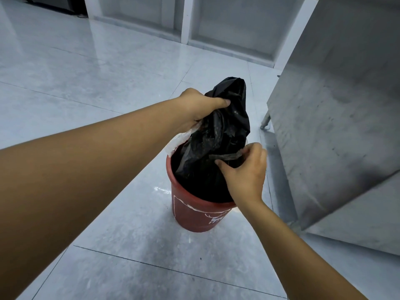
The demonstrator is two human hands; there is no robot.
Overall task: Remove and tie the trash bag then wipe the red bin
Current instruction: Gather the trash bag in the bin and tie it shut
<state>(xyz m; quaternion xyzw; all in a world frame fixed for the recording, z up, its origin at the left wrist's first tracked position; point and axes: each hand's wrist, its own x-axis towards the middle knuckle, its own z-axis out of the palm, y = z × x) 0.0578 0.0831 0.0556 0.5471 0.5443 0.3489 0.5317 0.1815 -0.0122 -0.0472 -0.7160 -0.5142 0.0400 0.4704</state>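
Directly below the head view: red bin (194, 215) upright on the grey tiled floor (108, 61), black trash bag (225, 126) seated inside it. The bag's mouth is gathered into a peak that rises above the bin's rim and leans toward the bin's far side. Long axis near vertical, tipped away from the person. The bag's lower part fills the bin's opening and is not yet lifted clear.

Left hand (201, 107): above the bin's far-left rim, fingers and thumb curled round the gathered neck, gripping it from the left. This is the higher grip.

Right hand (246, 172): lower, over the bin's near-right rim. Thumb and fingertips pinch a thin twisted strip (229, 156) of the bag's plastic, which runs roughly level from the hand toward the bin's centre. Handle or stretched edge, cannot tell.

White crumpled cloth (178, 141) (or paper) at the bin's left rim, under the left wrist. Held or merely draped there, cannot tell.

Steel cabinet (335, 105) stands close on the bin's right.

Judgement:
- The lift should follow the bag's axis, straight up out of the bin.
- The left hand has the neck and is better placed to pull.
- The right hand's strip lies across that axis and looks like the loose end for tying.
- The bin is free-standing and may ride up with the bag unless steadied.
- Open room lies on the bin's left; the cabinet side is tight.
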